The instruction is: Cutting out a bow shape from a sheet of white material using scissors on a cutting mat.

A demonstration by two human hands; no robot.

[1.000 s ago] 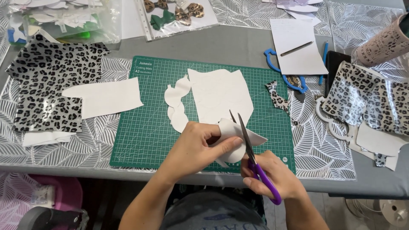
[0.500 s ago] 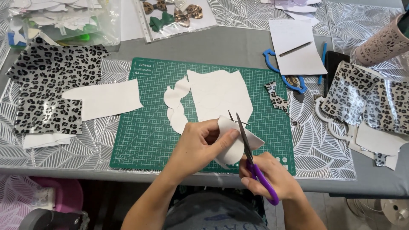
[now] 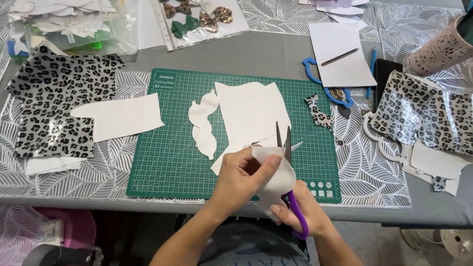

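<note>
The white cut-out piece (image 3: 276, 172) hangs over the near edge of the green cutting mat (image 3: 167, 162), pinched between thumb and fingers of the left hand (image 3: 241, 180). The purple-handled scissors (image 3: 290, 187), gripped in the right hand (image 3: 300, 212), point away from the person, blades slightly parted at the piece's upper edge. A larger white sheet (image 3: 251, 111) lies just beyond, with a wavy white strip (image 3: 203, 123) beside it.
</note>
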